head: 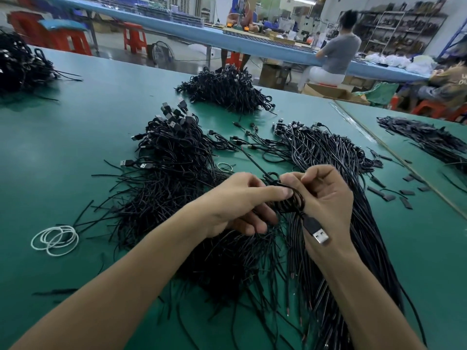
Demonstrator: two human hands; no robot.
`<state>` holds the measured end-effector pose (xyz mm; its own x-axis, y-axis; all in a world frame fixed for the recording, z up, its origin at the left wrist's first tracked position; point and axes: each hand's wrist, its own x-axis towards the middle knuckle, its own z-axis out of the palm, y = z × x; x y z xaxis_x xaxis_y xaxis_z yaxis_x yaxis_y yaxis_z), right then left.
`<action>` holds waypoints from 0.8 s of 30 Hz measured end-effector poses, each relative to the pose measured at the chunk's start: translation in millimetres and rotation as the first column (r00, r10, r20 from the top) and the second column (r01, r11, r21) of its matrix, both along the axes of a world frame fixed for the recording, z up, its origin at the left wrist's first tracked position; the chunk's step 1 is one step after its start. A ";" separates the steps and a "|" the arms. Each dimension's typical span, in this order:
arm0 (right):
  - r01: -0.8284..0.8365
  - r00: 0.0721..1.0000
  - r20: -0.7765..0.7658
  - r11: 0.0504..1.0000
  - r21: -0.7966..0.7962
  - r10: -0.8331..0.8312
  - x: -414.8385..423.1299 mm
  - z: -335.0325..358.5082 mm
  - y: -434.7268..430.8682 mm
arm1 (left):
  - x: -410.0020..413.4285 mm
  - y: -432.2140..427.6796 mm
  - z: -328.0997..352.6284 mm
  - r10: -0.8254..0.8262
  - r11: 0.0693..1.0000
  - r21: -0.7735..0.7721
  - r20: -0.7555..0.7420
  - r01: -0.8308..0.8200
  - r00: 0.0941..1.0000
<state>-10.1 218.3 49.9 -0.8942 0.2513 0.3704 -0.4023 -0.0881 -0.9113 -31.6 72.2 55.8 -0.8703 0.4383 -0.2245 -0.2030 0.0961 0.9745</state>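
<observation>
Many cables are left to do: left grip (235, 195) and right grip (321, 195) both pinch one half-coiled USB cable (294, 202) over the worktop's (75, 147) near edge. Finished heap (227, 92) lies toward the far edge, straight cables (374, 248) beneath the hands.

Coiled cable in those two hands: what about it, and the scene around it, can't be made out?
Head view, the only one:
How the coiled cable is tied: the left hand and right hand cover its middle.
Its other end: lost against the loose cables below; only the USB plug shows.
What the worker in grey handles: blurred, back turned.
Contents of the shelves: far off and blurred.
</observation>
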 end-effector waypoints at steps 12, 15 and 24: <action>0.092 0.982 -0.187 0.852 0.515 0.007 1.8 7.1 14.3 | -7.5 -7.3 -7.2 -0.188 0.947 0.276 0.058 0.166 0.980; 0.090 0.993 -0.108 0.850 0.518 -0.040 1.8 0.8 15.9 | -7.9 -5.2 -12.7 -0.059 0.998 -0.045 -0.297 0.048 0.953; -0.143 0.966 0.180 0.963 -0.227 0.186 4.1 -9.1 8.0 | -3.5 5.5 -17.6 0.157 0.977 -0.015 -0.622 -0.212 0.767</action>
